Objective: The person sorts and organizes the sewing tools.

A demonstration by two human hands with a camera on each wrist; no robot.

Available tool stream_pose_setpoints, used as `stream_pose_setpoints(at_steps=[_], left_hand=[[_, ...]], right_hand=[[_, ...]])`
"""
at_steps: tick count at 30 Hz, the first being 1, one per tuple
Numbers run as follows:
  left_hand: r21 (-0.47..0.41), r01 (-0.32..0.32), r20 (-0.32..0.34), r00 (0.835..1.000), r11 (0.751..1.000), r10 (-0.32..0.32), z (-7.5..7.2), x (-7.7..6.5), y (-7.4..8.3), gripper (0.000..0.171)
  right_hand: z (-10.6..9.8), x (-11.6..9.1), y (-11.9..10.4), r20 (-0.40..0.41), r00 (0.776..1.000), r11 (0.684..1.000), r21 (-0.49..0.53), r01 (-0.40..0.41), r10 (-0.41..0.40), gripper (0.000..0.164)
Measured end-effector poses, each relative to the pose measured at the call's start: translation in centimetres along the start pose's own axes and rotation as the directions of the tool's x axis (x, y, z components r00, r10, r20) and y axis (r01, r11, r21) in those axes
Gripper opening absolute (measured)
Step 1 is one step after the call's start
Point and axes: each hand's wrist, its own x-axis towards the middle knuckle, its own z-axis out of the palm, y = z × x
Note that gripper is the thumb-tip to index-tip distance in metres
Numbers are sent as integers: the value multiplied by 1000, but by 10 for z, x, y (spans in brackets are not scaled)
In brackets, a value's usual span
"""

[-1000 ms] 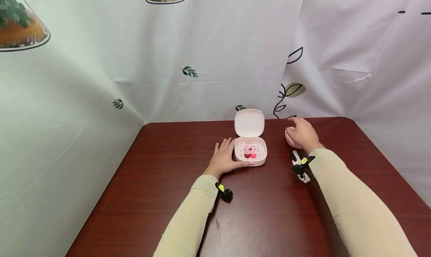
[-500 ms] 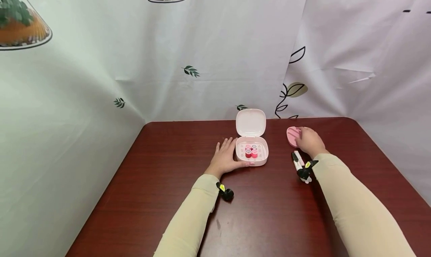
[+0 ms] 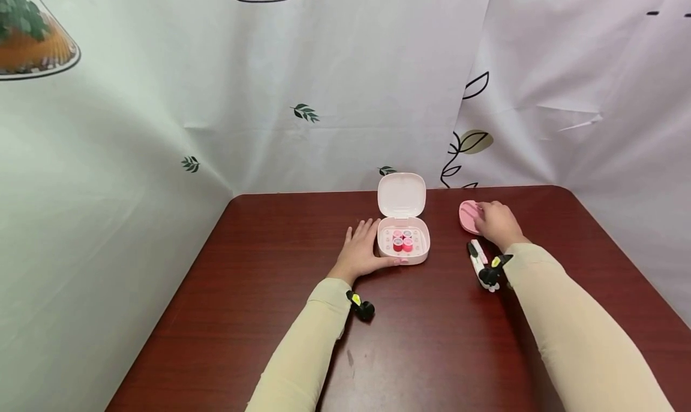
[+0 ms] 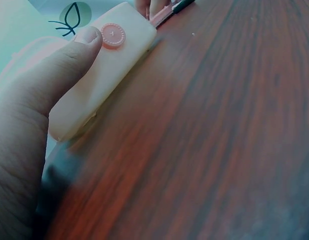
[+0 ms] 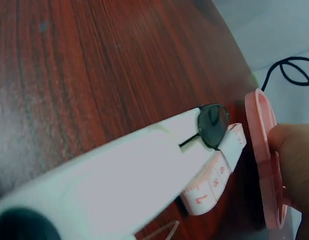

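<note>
My left hand [image 3: 356, 255] lies along the left side of a pale pink sewing box [image 3: 422, 259], its thumb across the front, with the thumb tip beside a round pink catch [image 4: 113, 36]. The box's lid [image 3: 402, 194] stands upright at the back. Several thread spools [image 3: 408, 244] in red, pinks and grey sit inside. Farther right, my right hand [image 3: 499, 225] grips a shallow pink oval tray [image 3: 467, 216] at its right side, fingers reaching over the rim. The tray shows dividing ridges, and its right part is hidden by the hand.
In front of the tray lie a white tool with a black tip [image 5: 213, 126] and a folded white tape measure [image 5: 214, 182] with red numbers, side by side. The dark red-brown table [image 3: 281, 280] ends at a hung white cloth [image 3: 345, 88]. Small cameras sit on both wrists.
My right hand has lowered with the tray, whose ridged inside now faces up. In the last half second it has barely moved. My left hand stays at the box.
</note>
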Motion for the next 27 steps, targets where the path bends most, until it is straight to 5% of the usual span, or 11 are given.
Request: stream_pose_setpoints(at_steps=[27], left_hand=[[12,-8,14,1000,1000,8,1,-2,0,122]], right_hand=[[-24,-12,-66,8,995,995,-15,100,-100,58]])
